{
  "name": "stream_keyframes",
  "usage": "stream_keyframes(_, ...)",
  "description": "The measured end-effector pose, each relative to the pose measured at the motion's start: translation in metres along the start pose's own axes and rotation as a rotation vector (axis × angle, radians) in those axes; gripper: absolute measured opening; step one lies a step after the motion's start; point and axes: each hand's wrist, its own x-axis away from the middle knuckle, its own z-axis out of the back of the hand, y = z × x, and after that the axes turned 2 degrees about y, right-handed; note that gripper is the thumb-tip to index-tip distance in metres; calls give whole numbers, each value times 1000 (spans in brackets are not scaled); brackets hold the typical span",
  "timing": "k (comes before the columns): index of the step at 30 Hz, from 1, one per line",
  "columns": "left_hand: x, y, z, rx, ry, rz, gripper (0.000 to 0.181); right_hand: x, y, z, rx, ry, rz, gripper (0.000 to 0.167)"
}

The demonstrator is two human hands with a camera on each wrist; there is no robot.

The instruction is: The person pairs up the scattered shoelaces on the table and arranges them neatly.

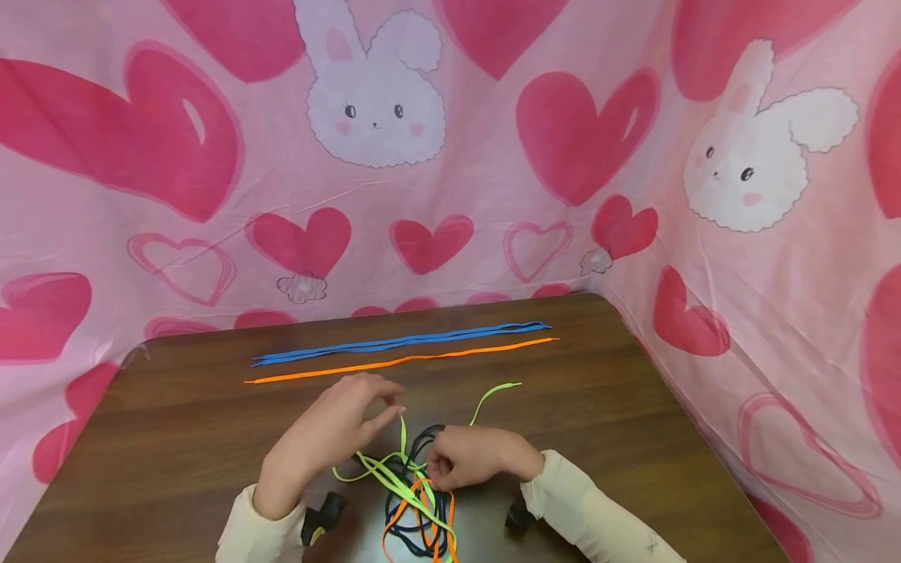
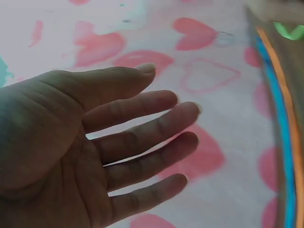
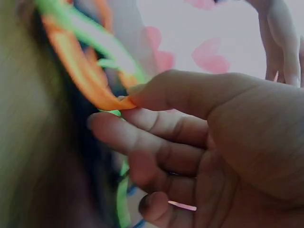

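Observation:
A tangle of shoelaces lies near the front of the table, with black laces (image 1: 397,522), yellow-green laces (image 1: 383,471) and orange laces (image 1: 452,516) looped through each other. My right hand (image 1: 475,455) is at its right side. In the right wrist view its thumb and forefinger pinch an orange shoelace (image 3: 76,64), beside a yellow-green one (image 3: 102,40). Above the tangle's left side hovers my left hand (image 1: 338,422). Its fingers (image 2: 142,133) are spread and loosely extended, holding nothing. One yellow-green end (image 1: 493,389) trails out to the right.
Farther back on the brown table (image 1: 176,438), blue shoelaces (image 1: 401,342) and a single orange shoelace (image 1: 394,361) lie stretched out side by side. A pink cloth (image 1: 464,180) with hearts and rabbits hangs behind the table and along its right side.

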Motion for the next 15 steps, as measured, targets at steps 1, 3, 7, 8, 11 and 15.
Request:
stream_keyframes(1, -1, 4, 4, 4, 9, -1, 20, 1, -6, 1, 16, -5, 13, 17)
stream_keyframes(3, -1, 11, 12, 16, 39, -4, 21, 4, -20, 5, 40, -4, 35, 13)
stream_keyframes(7, -1, 20, 28, 69, 114, 10, 21, 13, -52, 15, 124, 43, 84, 15)
stream_keyframes(8, 0, 22, 30, 86, 134, 13, 21, 15, -60, 18, 143, 56, 105, 16)
stream_keyframes(11, 3, 29, 34, 131, 177, 7, 21, 21, -81, 26, 210, 103, 156, 19)
stream_keyframes(15, 8, 36, 32, 208, 198, -1, 31, 31, -103, 39, 261, 188, 168, 15)
